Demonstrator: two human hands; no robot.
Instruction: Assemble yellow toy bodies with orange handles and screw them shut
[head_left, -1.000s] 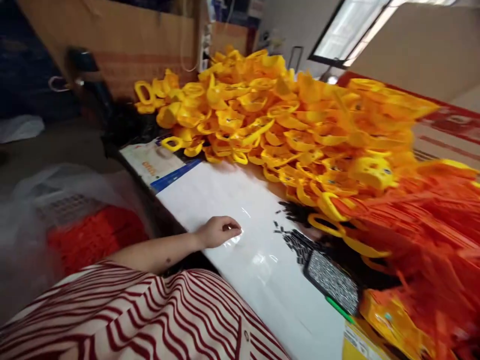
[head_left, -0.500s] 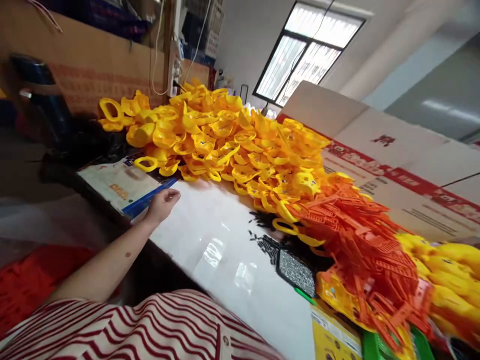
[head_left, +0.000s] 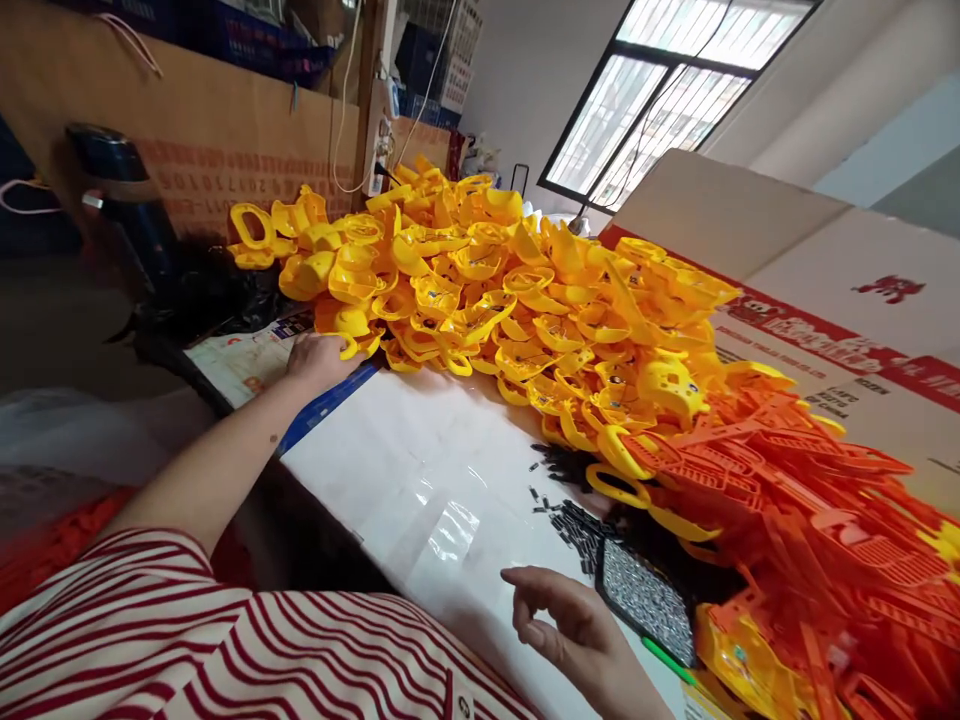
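My left hand reaches to the near left edge of a heap of yellow plastic shells. Its fingers are closed on a yellow ring-shaped plastic part, partly covered by the hand. Over the white table top, my right hand hovers with thumb and index finger apart and the others loosely bent. Nothing is in it. Beside it lie a black tray of small metal pieces, a green stick-like tool and a scatter of small black pins.
Orange-red plastic parts are piled at the right. A large printed carton stands behind them. At the left are a dark blue bottle and a printed sheet with a blue strip along the table.
My left hand has moved forward to the heap's edge and closed on the yellow ring-shaped part. My right hand has come into view at the bottom. The view has shifted left.
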